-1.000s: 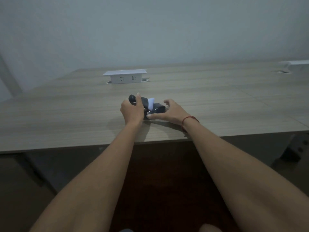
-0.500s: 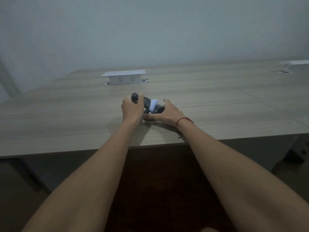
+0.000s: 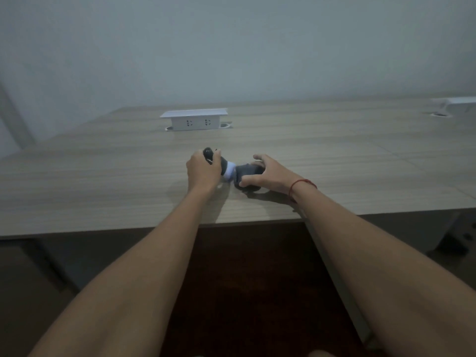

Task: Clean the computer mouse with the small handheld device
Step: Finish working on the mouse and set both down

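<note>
On the wooden desk [image 3: 103, 181], the right hand [image 3: 268, 173] pinches the mouse [image 3: 248, 173] steady. The left hand [image 3: 203, 171], fist wrapped around the device [image 3: 224, 167], presses its pale tip against the mouse's left side.

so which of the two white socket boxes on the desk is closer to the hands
The socket box straight beyond the left hand, showing two outlets. The other box sits far off at the right edge.

The wood-grain worktop [image 3: 103, 181] carried a white socket box [image 3: 194, 120] at its far middle, another white box [image 3: 461, 102] far right, and the dark mouse [image 3: 248, 173] near centre.
</note>
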`<action>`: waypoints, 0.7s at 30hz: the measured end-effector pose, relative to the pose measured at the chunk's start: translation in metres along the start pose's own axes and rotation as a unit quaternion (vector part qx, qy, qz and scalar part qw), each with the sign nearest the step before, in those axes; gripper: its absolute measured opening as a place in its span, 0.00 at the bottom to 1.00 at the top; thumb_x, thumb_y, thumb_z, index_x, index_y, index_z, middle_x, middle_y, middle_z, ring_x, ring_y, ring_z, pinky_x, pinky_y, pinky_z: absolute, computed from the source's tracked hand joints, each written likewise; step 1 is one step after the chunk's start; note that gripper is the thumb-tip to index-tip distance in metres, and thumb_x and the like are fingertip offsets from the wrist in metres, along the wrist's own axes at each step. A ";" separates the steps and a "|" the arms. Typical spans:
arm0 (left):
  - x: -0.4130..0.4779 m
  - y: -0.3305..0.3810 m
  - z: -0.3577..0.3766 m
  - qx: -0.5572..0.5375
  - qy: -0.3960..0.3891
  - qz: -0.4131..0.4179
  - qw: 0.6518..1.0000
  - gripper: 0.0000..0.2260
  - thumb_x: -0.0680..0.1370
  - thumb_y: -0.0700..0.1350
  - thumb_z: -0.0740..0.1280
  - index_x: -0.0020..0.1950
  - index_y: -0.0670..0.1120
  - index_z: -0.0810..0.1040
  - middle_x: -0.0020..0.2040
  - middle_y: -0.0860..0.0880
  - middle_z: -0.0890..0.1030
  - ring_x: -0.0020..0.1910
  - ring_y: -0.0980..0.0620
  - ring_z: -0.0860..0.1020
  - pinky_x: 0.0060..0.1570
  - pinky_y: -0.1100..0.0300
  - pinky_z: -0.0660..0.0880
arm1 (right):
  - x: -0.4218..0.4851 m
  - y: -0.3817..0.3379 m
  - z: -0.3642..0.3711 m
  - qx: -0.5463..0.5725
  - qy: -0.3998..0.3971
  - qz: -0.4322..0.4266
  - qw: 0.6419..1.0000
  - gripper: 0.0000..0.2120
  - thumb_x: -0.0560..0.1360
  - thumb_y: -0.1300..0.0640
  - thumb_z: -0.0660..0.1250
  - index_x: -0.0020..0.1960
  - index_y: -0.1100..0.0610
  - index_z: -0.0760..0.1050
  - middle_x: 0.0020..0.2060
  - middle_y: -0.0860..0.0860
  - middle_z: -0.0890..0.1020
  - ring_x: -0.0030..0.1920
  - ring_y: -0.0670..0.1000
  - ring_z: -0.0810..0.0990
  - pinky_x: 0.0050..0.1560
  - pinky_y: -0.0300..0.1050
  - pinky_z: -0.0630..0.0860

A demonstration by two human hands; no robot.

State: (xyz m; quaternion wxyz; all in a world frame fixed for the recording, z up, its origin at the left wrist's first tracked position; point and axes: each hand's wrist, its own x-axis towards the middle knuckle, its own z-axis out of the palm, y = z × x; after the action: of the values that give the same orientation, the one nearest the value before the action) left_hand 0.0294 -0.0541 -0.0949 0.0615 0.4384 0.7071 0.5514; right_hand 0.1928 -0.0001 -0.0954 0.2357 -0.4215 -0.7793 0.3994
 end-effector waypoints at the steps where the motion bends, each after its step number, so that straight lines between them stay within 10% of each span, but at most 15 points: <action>1: -0.001 -0.007 0.000 0.009 0.014 -0.005 1.000 0.17 0.78 0.52 0.64 0.48 0.37 0.78 0.46 0.40 0.81 0.46 0.43 0.79 0.43 0.57 0.72 | 0.000 0.000 0.000 -0.003 0.001 -0.001 1.000 0.47 0.67 0.48 0.76 0.77 0.54 0.54 0.72 0.54 0.68 0.63 0.52 0.72 0.66 0.49 0.69; 11: -0.016 -0.008 -0.016 -0.065 -0.100 -0.002 0.993 0.14 0.78 0.51 0.66 0.38 0.42 0.78 0.30 0.45 0.78 0.25 0.51 0.75 0.29 0.60 0.71 | 0.001 0.003 -0.005 -0.017 0.027 -0.009 0.999 0.44 0.66 0.47 0.76 0.75 0.55 0.59 0.72 0.54 0.68 0.67 0.54 0.71 0.67 0.50 0.70; 21: -0.027 0.000 -0.005 0.022 -0.029 0.007 0.999 0.14 0.72 0.51 0.71 0.35 0.40 0.78 0.32 0.46 0.79 0.32 0.47 0.78 0.32 0.57 0.73 | -0.002 0.001 -0.007 -0.023 0.018 0.001 1.000 0.45 0.67 0.51 0.76 0.76 0.58 0.57 0.73 0.56 0.66 0.70 0.55 0.69 0.70 0.53 0.68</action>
State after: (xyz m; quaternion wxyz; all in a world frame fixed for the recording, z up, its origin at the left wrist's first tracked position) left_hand 0.0429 -0.0756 -0.1036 0.0684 0.4600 0.7143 0.5229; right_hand 0.1997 0.0014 -0.0924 0.2393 -0.4346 -0.7836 0.3740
